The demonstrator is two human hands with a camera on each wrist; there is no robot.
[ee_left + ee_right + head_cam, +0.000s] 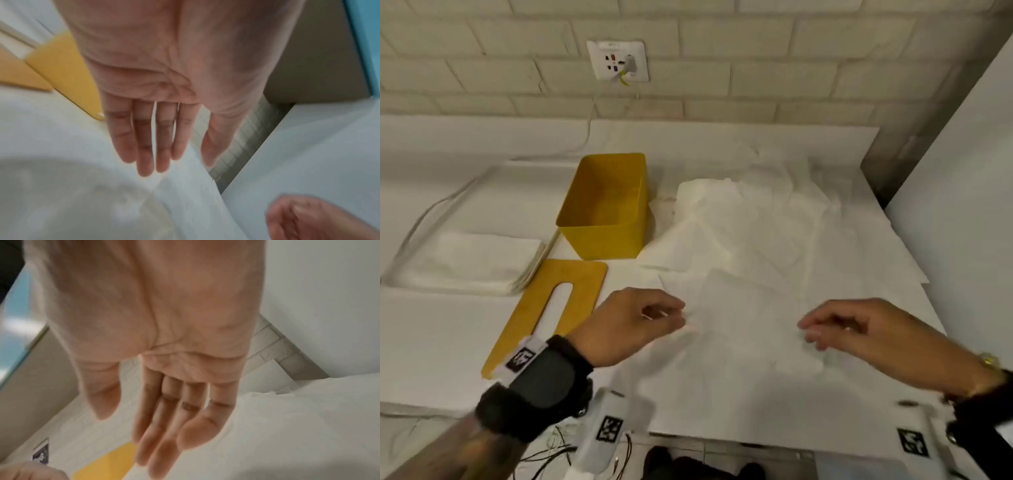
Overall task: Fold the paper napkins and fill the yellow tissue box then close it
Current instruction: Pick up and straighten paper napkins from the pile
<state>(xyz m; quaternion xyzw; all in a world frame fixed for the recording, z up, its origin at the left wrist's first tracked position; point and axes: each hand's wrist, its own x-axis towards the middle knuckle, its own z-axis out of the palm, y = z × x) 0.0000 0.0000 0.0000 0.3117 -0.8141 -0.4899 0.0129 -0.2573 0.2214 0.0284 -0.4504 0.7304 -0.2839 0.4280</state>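
Note:
The open yellow tissue box (602, 205) stands at the middle of the white table, and nothing shows inside it. Its yellow lid (551, 308), which has a long slot, lies flat in front of the box. One flat white napkin (743, 329) is spread near the front edge. My left hand (678, 318) is at the napkin's left side and my right hand (811, 332) at its right side. The wrist views show the left hand (176, 165) and the right hand (131, 439) with straight fingers, holding nothing, over the napkin (185, 203). The blur hides whether they touch it.
A stack of folded napkins (469, 260) sits left of the box. A loose heap of unfolded napkins (756, 219) covers the right rear of the table. A white panel (962, 205) borders the right side. A wall socket (618, 61) is on the brick wall behind.

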